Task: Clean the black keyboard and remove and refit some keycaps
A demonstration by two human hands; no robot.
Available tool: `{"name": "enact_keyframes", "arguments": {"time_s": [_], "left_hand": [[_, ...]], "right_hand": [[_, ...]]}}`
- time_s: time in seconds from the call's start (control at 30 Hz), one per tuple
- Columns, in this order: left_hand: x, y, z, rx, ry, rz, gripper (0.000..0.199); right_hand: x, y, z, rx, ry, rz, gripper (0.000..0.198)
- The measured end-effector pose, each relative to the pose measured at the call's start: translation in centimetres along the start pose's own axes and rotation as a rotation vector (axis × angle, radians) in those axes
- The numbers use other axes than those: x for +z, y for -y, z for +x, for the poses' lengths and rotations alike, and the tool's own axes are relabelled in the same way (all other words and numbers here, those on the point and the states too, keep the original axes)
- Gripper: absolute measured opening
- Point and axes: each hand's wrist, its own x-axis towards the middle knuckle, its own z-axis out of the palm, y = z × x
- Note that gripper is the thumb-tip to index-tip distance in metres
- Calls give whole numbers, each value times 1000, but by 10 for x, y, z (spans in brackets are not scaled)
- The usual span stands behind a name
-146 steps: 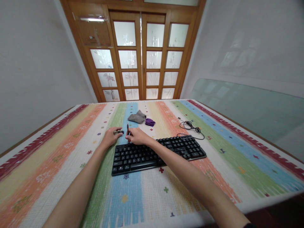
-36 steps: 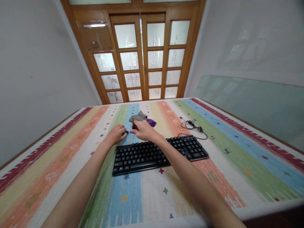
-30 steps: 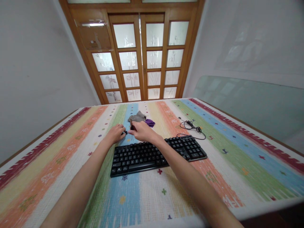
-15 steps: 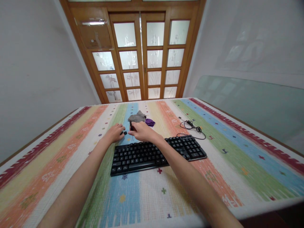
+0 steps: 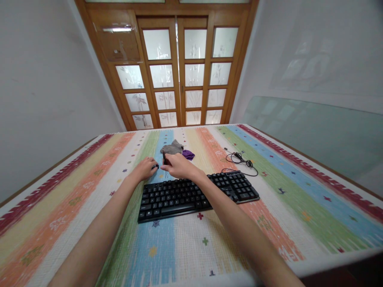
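My left hand (image 5: 145, 169) rests on the tablecloth beyond the keyboard's left end, its fingertips closed on a small black keycap (image 5: 154, 166). Just to its right, my right hand (image 5: 178, 166) is closed around a slim dark tool (image 5: 164, 158) that points upward; its kind is too small and covered to make out. Thin dark lines show on the cloth below that hand. The black keyboard (image 5: 173, 203) lies in front of me, with my right forearm crossing over it and hiding part of its keys.
Behind my right hand lie a crumpled grey cloth (image 5: 173, 147) and a purple cloth (image 5: 188, 154). The keyboard's coiled black cable (image 5: 241, 159) sits at the back right. A striped tablecloth (image 5: 89, 199) covers the table; a glass sheet (image 5: 314, 139) stands along the right wall.
My left fingers have closed over the small black keycap, which lay more exposed beside the fingertips before. My right hand stays in nearly the same place with the dark tool.
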Motion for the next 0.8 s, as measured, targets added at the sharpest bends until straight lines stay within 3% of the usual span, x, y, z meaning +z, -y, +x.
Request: {"name": "enact_keyframes", "arguments": {"time_s": [0.3,0.8], "left_hand": [[10,16,-2,-60,-22,-93,27],[4,22,-13,-120,-40,-276,21]], "right_hand": [[-1,0,0,5,1,-3,26],[-3,-2,0,8,-20,23,24]]}}
